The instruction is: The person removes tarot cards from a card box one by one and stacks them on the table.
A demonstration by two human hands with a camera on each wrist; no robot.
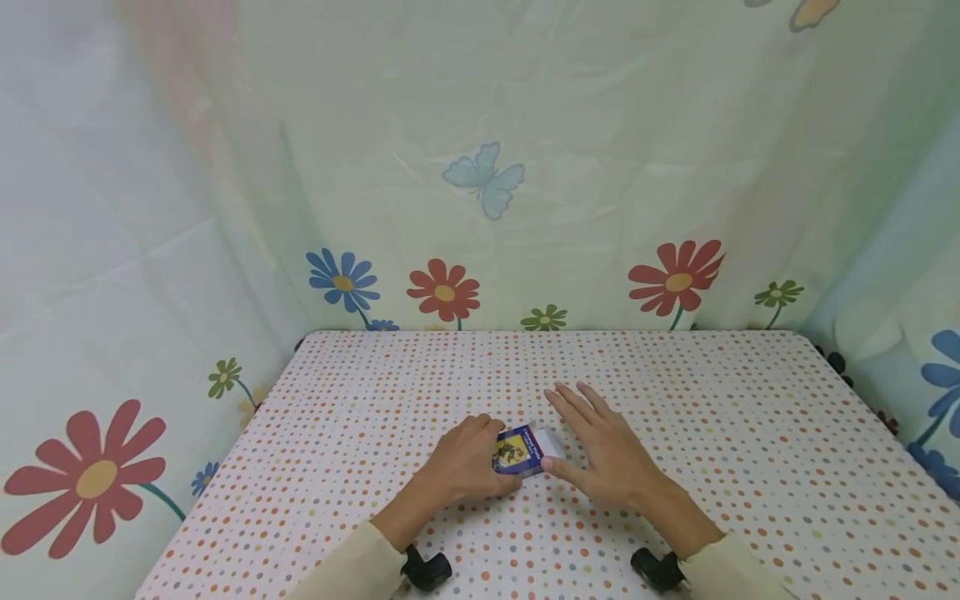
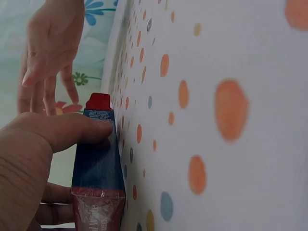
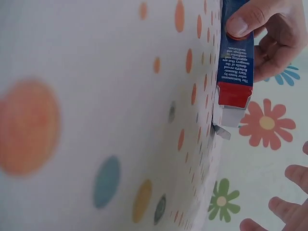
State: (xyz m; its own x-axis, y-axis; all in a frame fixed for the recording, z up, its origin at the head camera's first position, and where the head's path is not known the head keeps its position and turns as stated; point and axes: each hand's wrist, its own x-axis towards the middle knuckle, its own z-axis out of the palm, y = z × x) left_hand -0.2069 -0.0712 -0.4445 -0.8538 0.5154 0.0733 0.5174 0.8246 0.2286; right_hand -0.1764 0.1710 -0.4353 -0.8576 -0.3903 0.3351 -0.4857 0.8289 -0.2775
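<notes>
A small blue-and-red card box [image 1: 517, 450] with a yellow picture on its face lies on the dotted table near the middle. My left hand [image 1: 467, 462] grips it by its left part, the thumb along the near side and the fingers round the far side. At the box's right end, the end stands open with a white flap [image 3: 233, 116] and a red tab [image 2: 98, 101] sticking out. Just right of that end hovers my right hand [image 1: 606, 454], its fingers spread and holding nothing. What the box contains is hidden.
A white cloth with orange, blue and yellow dots covers the table [image 1: 360, 392]. Behind and at both sides hangs a curtain [image 1: 570, 167] printed with flowers and a butterfly. Black straps with small mounts [image 1: 427, 571] sit at both wrists.
</notes>
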